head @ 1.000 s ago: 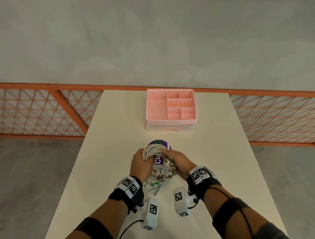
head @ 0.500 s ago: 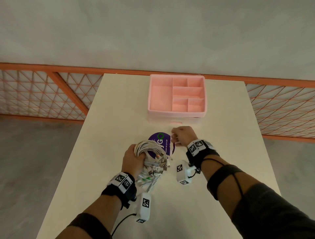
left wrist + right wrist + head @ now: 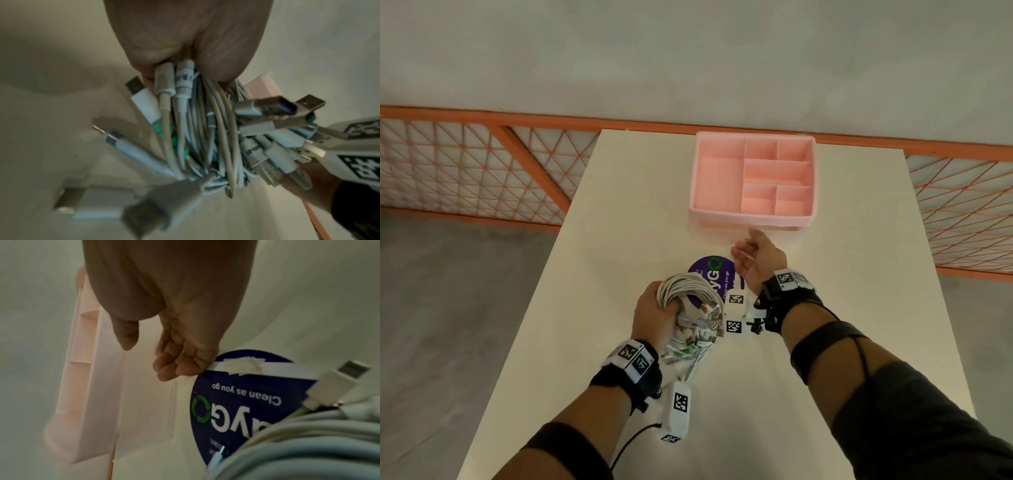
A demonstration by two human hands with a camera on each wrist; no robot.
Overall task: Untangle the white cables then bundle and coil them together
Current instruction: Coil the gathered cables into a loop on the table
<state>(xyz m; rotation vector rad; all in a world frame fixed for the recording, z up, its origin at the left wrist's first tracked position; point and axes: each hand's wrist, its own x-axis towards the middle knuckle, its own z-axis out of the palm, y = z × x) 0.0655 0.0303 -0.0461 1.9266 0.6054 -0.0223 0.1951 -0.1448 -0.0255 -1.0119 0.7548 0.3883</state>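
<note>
A coiled bundle of white cables (image 3: 690, 301) with several plugs hanging from it is gripped in my left hand (image 3: 654, 313), held just above the table. In the left wrist view the fingers wrap the cable bundle (image 3: 205, 129) and USB plugs fan out below. My right hand (image 3: 756, 262) is apart from the bundle, in front of the pink box, with relaxed fingers and nothing in it. In the right wrist view the right hand (image 3: 164, 353) hovers beside a round purple sticker (image 3: 242, 402), and part of the cable coil (image 3: 308, 451) shows at the lower right.
A pink divided organiser box (image 3: 753, 178) with a drawer stands at the far middle of the white table (image 3: 619, 205). The purple round sticker (image 3: 710, 274) lies on the table under the bundle. Orange mesh railing (image 3: 465, 171) runs behind the table.
My right hand let go of the bundle and moved forward toward the pink box, its fingers now loosened. The left hand keeps its grip on the coil.
</note>
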